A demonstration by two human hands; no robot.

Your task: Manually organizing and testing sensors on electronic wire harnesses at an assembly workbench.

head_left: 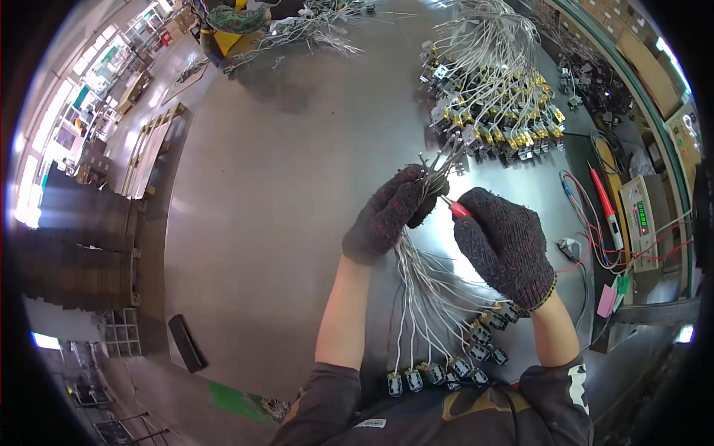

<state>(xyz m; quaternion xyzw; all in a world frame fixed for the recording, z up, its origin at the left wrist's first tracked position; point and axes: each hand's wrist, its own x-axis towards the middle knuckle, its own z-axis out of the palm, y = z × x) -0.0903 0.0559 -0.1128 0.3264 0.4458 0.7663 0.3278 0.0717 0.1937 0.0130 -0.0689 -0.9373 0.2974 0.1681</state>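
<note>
Left hand (pixel 390 212): is gripping the wire bundle (pixel 424 279) closed, near its top.
Right hand (pixel 506 245): is clutching a red-handled tool (pixel 457 209) beside the bundle.
Advice: keeping wire ends aligned looks wise.

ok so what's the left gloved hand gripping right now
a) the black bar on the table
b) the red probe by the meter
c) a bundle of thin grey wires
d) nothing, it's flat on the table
c: the left hand is closed around a bundle of thin grey wires that hang down to small connectors, while the right hand holds a red-handled tool to the bundle's top.
</note>
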